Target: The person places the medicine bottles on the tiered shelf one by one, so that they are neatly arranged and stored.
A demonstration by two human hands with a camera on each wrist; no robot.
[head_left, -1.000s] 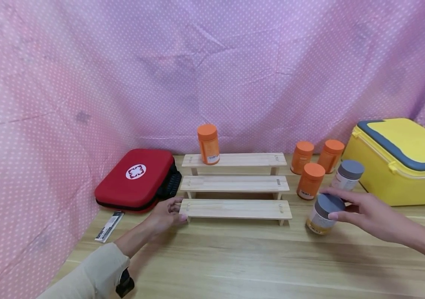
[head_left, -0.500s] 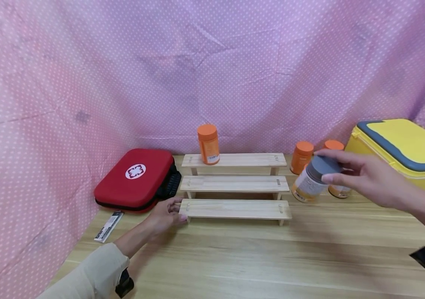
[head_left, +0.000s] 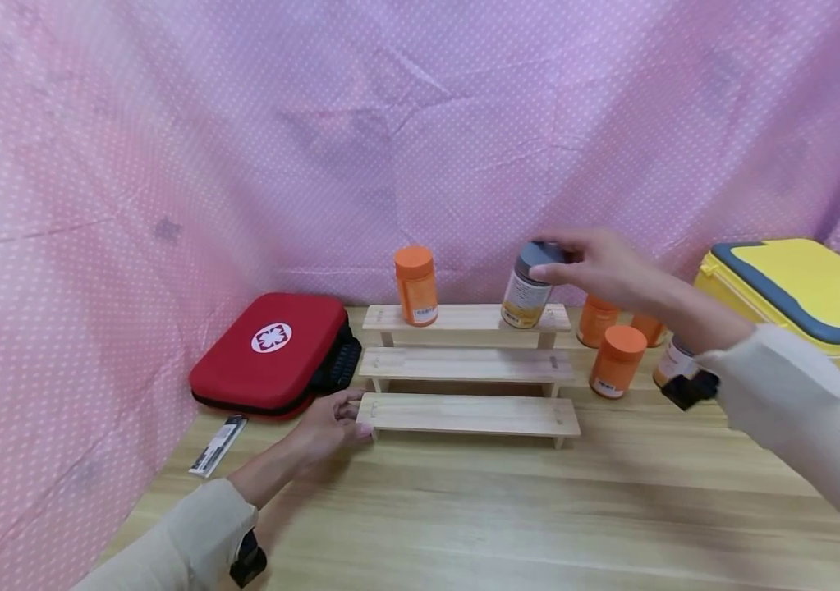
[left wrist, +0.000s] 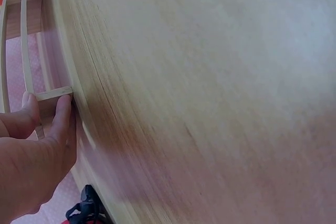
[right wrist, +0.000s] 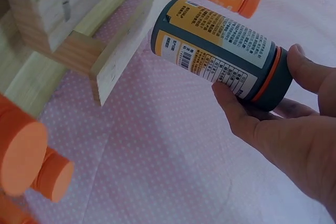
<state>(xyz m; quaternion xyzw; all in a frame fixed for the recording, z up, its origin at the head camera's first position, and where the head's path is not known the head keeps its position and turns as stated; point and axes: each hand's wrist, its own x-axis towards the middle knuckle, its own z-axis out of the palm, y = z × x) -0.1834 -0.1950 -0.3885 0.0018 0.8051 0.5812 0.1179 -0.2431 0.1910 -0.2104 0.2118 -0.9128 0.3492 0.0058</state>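
A three-step wooden rack (head_left: 464, 413) stands on the table. My left hand (head_left: 323, 427) grips the left end of its lowest step; in the left wrist view the thumb and fingers (left wrist: 62, 115) pinch the end support. My right hand (head_left: 604, 267) holds a pill bottle with a dark grey lid (head_left: 525, 300) by the lid, at the right part of the top step. In the right wrist view its label with barcode (right wrist: 185, 60) shows, and its base is close to the top board; whether they touch I cannot tell. An orange bottle (head_left: 417, 287) stands at the top step's left.
Right of the rack are several orange bottles (head_left: 617, 361) and another grey-lidded bottle (head_left: 674, 363), partly hidden by my right arm. Behind them sits a yellow box (head_left: 811, 283). On the left lie a red first-aid case (head_left: 272, 369) and a small white packet (head_left: 218, 446). A pink dotted cloth (head_left: 420, 148) hangs behind.
My right hand has lifted the grey-lidded bottle from the table among the other bottles and carried it up and left to the top step. The left hand has stayed on the rack.
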